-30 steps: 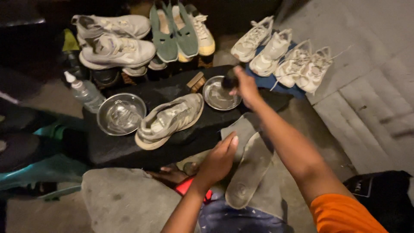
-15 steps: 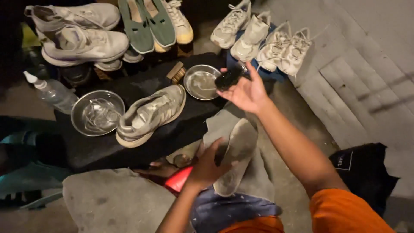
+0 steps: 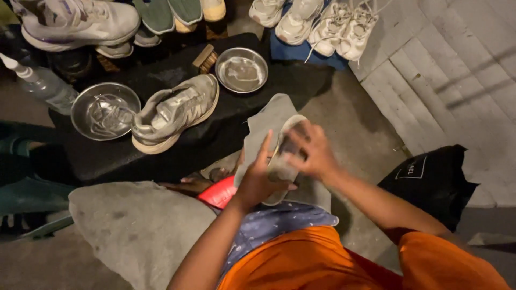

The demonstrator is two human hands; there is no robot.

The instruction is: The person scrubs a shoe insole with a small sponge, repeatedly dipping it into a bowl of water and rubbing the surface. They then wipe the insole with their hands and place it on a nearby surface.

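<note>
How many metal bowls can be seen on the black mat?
2. One bowl lies at the left of the mat, beside the grey shoe. The other bowl lies at the far side, right of a small brush. None seems hidden.

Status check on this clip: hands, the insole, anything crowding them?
Left hand holding the pale insole from below. Right hand on top, scrubbing with something dark, blurred. Grey cloth underneath. Grey sneaker and metal bowls stand apart.
</note>
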